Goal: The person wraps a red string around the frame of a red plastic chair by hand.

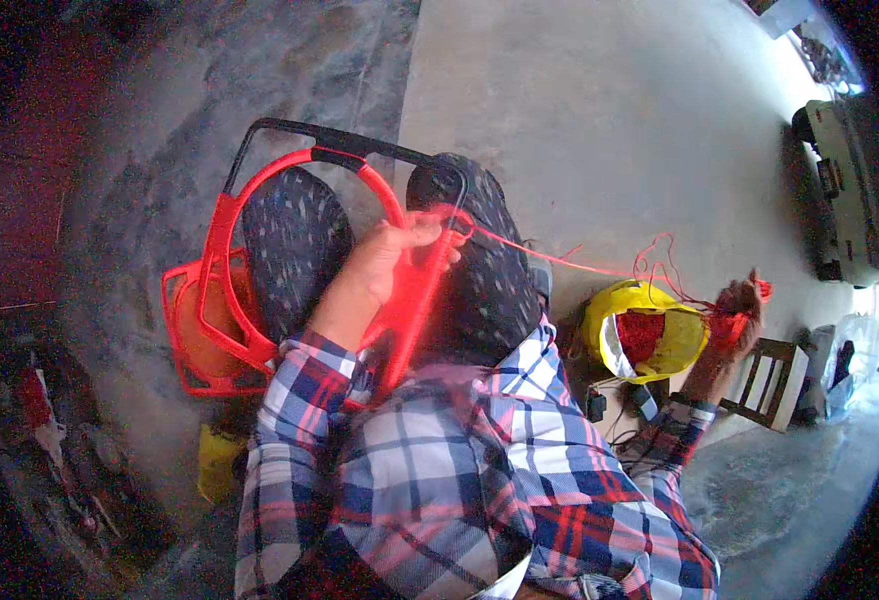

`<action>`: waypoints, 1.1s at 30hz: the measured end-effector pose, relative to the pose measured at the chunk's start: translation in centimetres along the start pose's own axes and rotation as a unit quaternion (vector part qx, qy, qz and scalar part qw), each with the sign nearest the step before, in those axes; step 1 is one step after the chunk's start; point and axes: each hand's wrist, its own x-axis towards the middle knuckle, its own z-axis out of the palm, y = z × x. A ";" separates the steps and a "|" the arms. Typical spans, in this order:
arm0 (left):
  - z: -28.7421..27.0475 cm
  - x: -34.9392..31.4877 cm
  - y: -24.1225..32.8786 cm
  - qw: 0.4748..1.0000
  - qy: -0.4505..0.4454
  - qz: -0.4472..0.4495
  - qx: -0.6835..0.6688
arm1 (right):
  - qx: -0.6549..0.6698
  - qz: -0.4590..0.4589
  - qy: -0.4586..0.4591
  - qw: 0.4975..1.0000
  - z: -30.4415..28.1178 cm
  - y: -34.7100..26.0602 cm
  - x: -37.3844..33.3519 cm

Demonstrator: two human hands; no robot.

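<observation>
Across my lap lies a frame (218, 235) of red and black bars with a large ring in it; its kind I cannot make out. My left hand (392, 258) is closed round the frame's right side bar, where red cord is looped at the upper corner. The red cord (560, 262) runs from that corner out to the right, with a loose tangle partway. Far out to the right, my right hand (735, 312) is closed on the cord. Just left of it, a yellow bag (600, 335) stands with its mouth open, red cord heaped inside.
Beyond the bag stands a small slatted wooden stool (772, 385), with clear plastic bags (855, 365) at the far right. A vehicle (840, 195) is parked near the right edge. Behind my left arm, a second orange-red framed piece (195, 330) rests close to a yellow item (220, 462).
</observation>
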 end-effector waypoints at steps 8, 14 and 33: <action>0.5 0.4 -0.5 1.000 -0.021 -0.011 0.008 | -0.324 0.098 -0.391 0.856 15.3 15.7 -8.8; 0.1 0.7 -0.6 0.998 -0.042 0.036 0.026 | -0.269 0.166 -0.462 0.829 16.0 9.6 -11.4; -0.4 1.7 -1.3 0.995 -0.041 0.090 -0.024 | -0.178 0.273 -0.417 0.848 13.7 9.8 -12.9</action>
